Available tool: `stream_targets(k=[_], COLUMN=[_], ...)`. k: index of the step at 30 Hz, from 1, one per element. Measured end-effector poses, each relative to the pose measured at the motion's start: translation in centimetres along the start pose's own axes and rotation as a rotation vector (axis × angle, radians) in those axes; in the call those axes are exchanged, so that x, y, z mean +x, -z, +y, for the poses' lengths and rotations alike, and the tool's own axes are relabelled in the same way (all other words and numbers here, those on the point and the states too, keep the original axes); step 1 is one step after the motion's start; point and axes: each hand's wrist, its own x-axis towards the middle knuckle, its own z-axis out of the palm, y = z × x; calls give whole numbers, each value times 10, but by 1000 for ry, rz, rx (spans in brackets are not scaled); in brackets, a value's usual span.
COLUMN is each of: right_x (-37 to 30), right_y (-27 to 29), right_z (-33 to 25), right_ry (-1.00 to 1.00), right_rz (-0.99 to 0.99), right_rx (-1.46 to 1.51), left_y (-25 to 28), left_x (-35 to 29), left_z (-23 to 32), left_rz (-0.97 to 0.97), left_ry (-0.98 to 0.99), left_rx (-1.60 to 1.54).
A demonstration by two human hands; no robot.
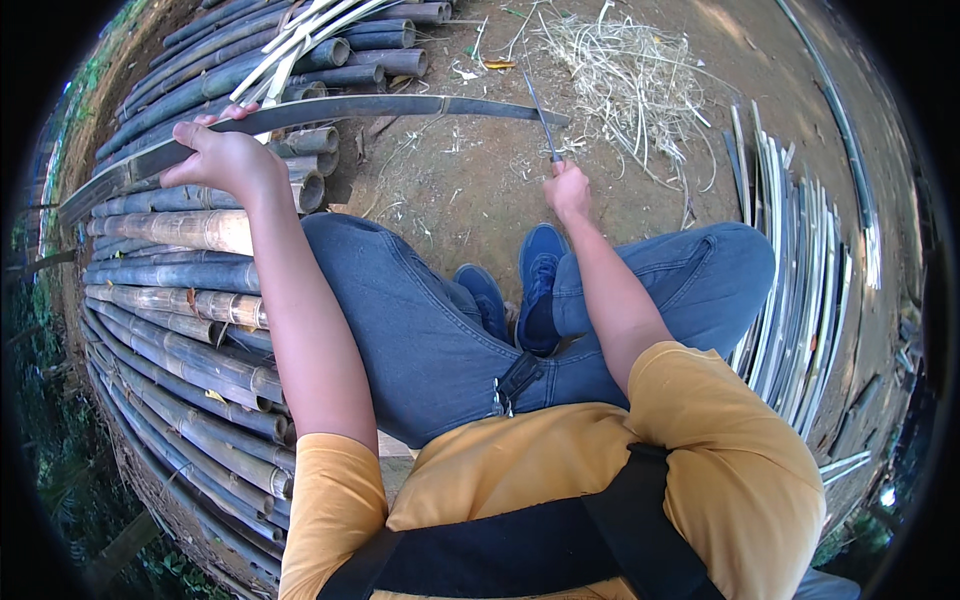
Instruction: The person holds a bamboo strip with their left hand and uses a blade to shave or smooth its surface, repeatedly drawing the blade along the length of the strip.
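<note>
My left hand is closed around a long dark bamboo strip, thumb below and fingertips showing over its upper edge. The strip runs from the far left across in front of my knees and tapers toward its right end. My right hand grips a knife by its handle, with the thin blade pointing away from me. That blade crosses the strip near its right end; whether the two touch, I cannot tell. The handle is mostly hidden in my fist.
Stacked bamboo poles fill my left side, with pale split strips on top. A heap of thin shavings lies ahead on the dirt. A bundle of split strips lies by my right knee. A long pole lies farther right.
</note>
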Motion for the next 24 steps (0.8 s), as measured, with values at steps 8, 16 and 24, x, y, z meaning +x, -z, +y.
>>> stream_targets(k=[8,16,24], right_x=[32,-1,72], right_y=[14,9,14], right_z=[35,-16,35], right_ry=[-205,48,-18], right_rz=[-4,33,-35], right_rx=[-93,-78,-62], left_y=[8,10,7], left_x=[5,7,8], left_z=[-7,-6,-7], left_rz=[59,67,95], left_ry=[67,101,117], left_rx=[16,-3,-77])
